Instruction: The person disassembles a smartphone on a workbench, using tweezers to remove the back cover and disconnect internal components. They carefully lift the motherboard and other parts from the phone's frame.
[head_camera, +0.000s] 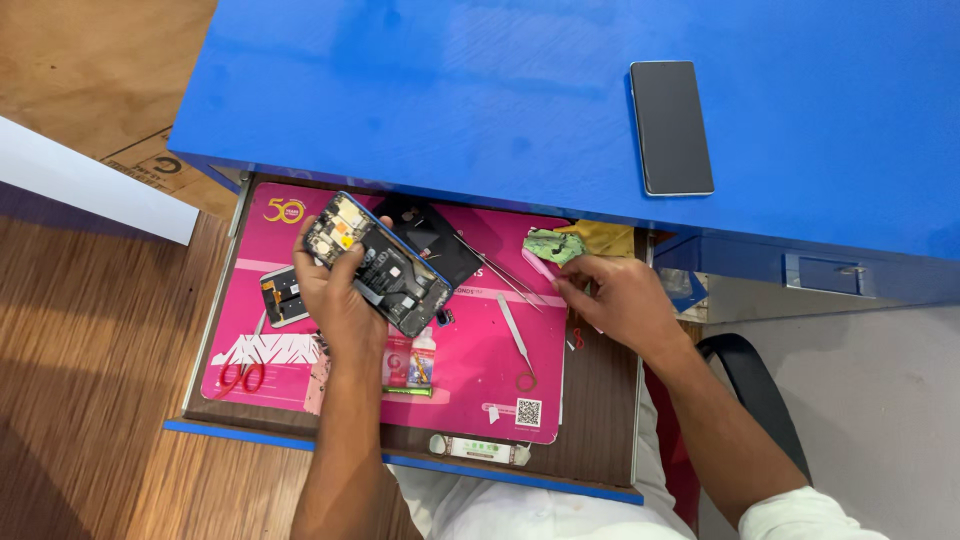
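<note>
An opened black smartphone (382, 268) with its back cover off and its circuit boards and metal shields bare is held up in the left hand (340, 300), whose fingers wrap its lower edge and grip it tilted above the pink rectangular mat (470, 345) that lines an open drawer (600, 440). The right hand (615, 298) rests at the right edge of that pink mat, its fingers curled narrow and pinching a thin pink strip-like piece (540, 266); what kind of piece it is cannot be told. On the pink mat, just right of the held phone, lie slim metal tweezers (516, 338) and two long thin metal probes (500, 270). Under the held phone lies a dark flat phone panel (440, 235), and left of the left hand a small black phone part (283, 296) lies on the mat. A small clear bottle (422, 358) stands just below the phone. Beyond the mat's upper right corner sit a crumpled green cloth (553, 244) and a yellow cloth (605, 238). Above the drawer, on the glossy blue counter (450, 90), a second smartphone with a dark blank screen (671, 127) lies flat, well apart from both hands.
</note>
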